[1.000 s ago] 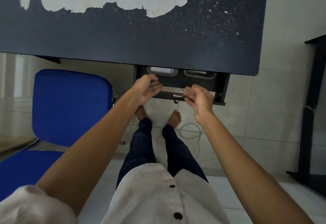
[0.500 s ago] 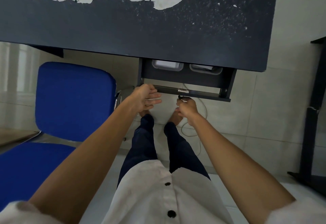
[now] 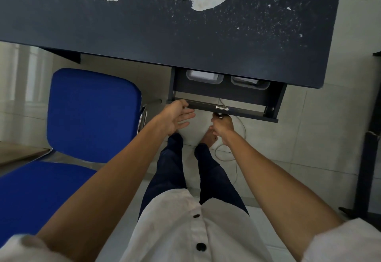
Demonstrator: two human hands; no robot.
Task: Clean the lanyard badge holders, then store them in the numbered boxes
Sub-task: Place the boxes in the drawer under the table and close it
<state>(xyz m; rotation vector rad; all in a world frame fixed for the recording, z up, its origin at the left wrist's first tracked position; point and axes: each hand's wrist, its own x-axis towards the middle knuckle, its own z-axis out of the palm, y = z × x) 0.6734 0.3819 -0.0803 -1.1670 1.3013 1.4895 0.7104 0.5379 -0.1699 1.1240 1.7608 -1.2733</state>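
Note:
A dark drawer (image 3: 226, 95) hangs partly pulled out under the dark desk (image 3: 144, 24). Inside it, half hidden by the desk edge, sit two clear plastic boxes, one on the left (image 3: 205, 77) and one on the right (image 3: 250, 82); no numbers are readable. My left hand (image 3: 175, 120) touches the left end of the drawer front with relaxed fingers. My right hand (image 3: 223, 126) is curled just below the metal lock plate (image 3: 222, 108) and pinches a small metal key (image 3: 219, 115). No lanyard badge holders are visible.
A blue chair (image 3: 92, 113) stands at the left, close to my left arm. A pale cable (image 3: 225, 156) loops on the tiled floor by my bare feet. A black stand (image 3: 369, 158) rises at the right edge. The desktop coating is peeled away at the far side.
My right hand dropped from the top rim of the drawer front to the lock beneath it. My left hand let go of the rim and opened against the front's left end.

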